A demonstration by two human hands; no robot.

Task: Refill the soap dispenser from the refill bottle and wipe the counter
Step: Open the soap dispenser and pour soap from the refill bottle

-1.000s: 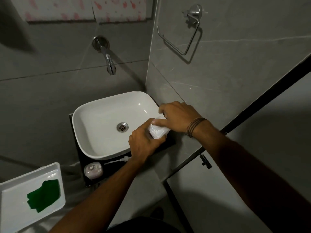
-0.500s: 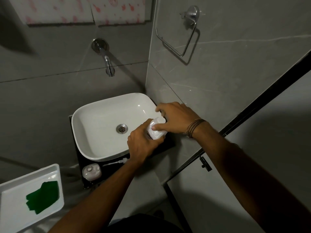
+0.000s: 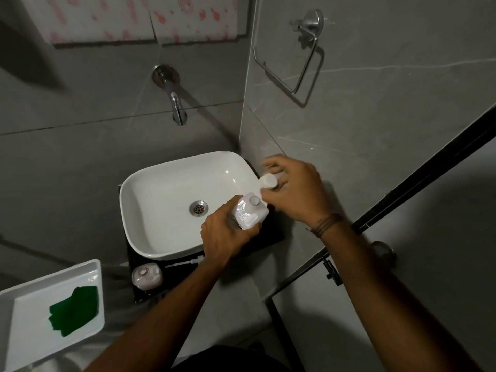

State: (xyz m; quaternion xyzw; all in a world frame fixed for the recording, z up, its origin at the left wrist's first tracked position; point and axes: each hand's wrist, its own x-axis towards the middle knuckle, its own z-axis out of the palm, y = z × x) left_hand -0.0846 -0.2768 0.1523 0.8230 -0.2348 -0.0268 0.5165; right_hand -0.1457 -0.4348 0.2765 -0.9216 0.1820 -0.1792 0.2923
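Observation:
My left hand (image 3: 228, 234) grips the white refill bottle (image 3: 248, 213) upright at the right side of the basin, its neck uncovered. My right hand (image 3: 295, 191) is just above and to the right of it, holding the bottle's white cap (image 3: 269, 180) between the fingers, clear of the neck. The soap dispenser (image 3: 147, 276), pale pink and without its pump, stands on the dark counter (image 3: 268, 237) in front of the basin. Its pump with the long tube (image 3: 188, 262) lies flat on the counter beside it. A green cloth (image 3: 73, 310) rests in a white tray (image 3: 32, 342) at lower left.
The white basin (image 3: 161, 200) fills most of the small counter, with a wall tap (image 3: 175, 103) above it. A metal towel ring (image 3: 292, 57) hangs on the right wall. A dark door frame (image 3: 416, 189) runs diagonally at the right.
My right hand has lifted the cap off the refill bottle and moved up and right with it. My left hand kept its hold on the bottle.

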